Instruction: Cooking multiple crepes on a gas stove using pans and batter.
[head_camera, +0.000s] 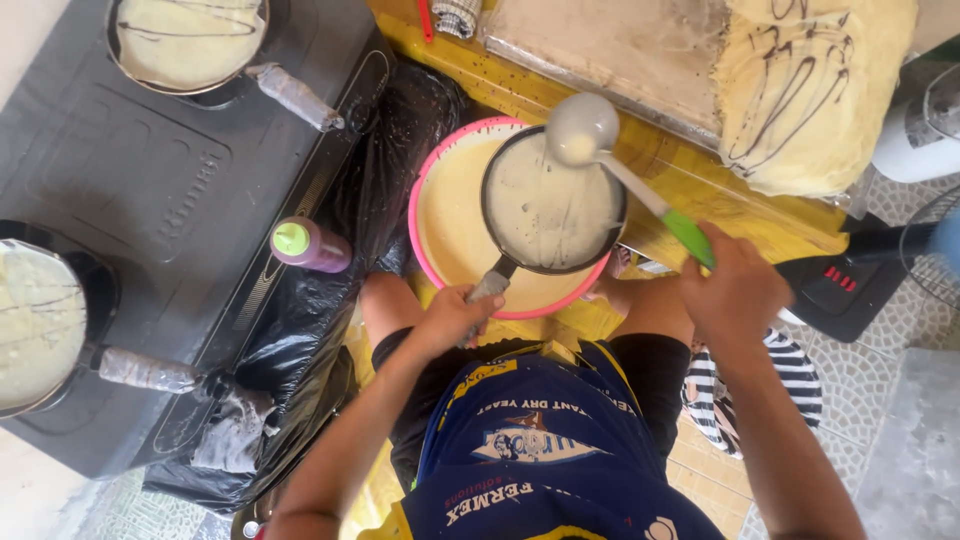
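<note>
We see the left hand (452, 315) closed around the wrapped handle of a small dark frying pan (553, 205), which it holds above a round pink basin (425, 178) of pale yellow batter. A thin, streaky film of batter coats the pan's inside. The right hand (735, 290) grips the green handle of a ladle (583, 128), whose grey bowl, wet with batter, hangs over the pan's far rim.

Around the basin, crumpled black plastic sheeting (395, 120) covers the gap up to a dark flat stove (150, 190). Two more pans sit on it, one (188, 40) at the top and one (40, 325) at the left edge, each filled with pale batter crossed by thin dark lines, each with a handle wrapped in film. A purple squeeze bottle (312, 246) with a green cap lies on the plastic just beside the stove.

Beyond the basin, on the yellow bench (700, 190), a pale board (620, 45) carries a stack of thin crepes (810, 95) drizzled with dark streaks.
</note>
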